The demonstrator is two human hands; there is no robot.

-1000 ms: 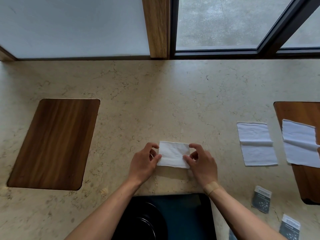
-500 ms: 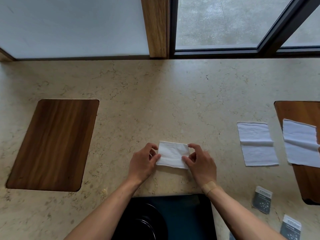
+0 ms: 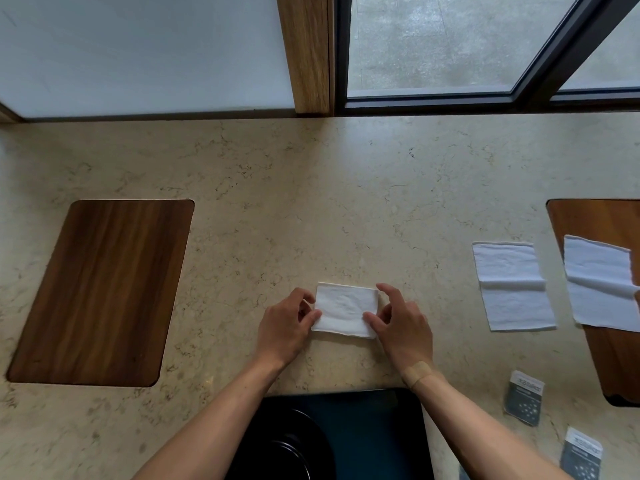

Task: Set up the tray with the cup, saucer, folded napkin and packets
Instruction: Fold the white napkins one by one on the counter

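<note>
Folded napkin (image 3: 346, 309) between both hands

Setting: hospitality or café-style service counter, possibly a hotel lounge; exact kind cannot be told. Evidence: polished beige marble surface (image 3: 346, 202) with two inset dark wood panels, one left (image 3: 100, 292), one at the right edge (image 3: 602, 220); wood-clad post (image 3: 306, 53) beside dark-framed floor-level glazing (image 3: 429, 43) overlooking grey paving; white cloth napkins (image 3: 512, 285) laid out flat; grey sachets (image 3: 524, 398); black serving tray (image 3: 374, 431) at the near edge.
</note>
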